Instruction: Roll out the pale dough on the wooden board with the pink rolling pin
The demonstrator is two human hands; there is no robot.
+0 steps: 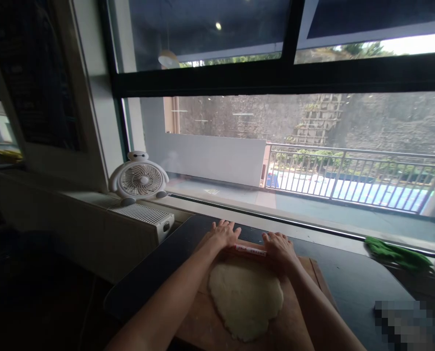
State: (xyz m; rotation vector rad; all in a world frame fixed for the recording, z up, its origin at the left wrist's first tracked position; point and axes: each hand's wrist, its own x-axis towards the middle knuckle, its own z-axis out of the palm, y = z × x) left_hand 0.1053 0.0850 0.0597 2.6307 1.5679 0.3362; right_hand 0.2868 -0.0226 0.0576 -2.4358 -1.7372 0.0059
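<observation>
A rolling pin [251, 249] with a printed white label lies across the far edge of a flat sheet of dough [246, 295]. My left hand [223, 235] rests over the pin's left end, fingers stretched forward and spread. Over the right end lies my right hand [279, 245], its fingers also extended and its thumb turned inward. Both palms hide the ends of the pin. The pale dough is roughly round, uneven at its near edge, and sits on a brown wooden board [294, 319] between my forearms.
The board lies on a dark table [349, 273] by a large window. A white fan [141, 178] stands on the ledge at left, near a vented white box [148, 214]. A green cloth [398, 254] lies on the sill at right. A blurred patch covers the lower right corner.
</observation>
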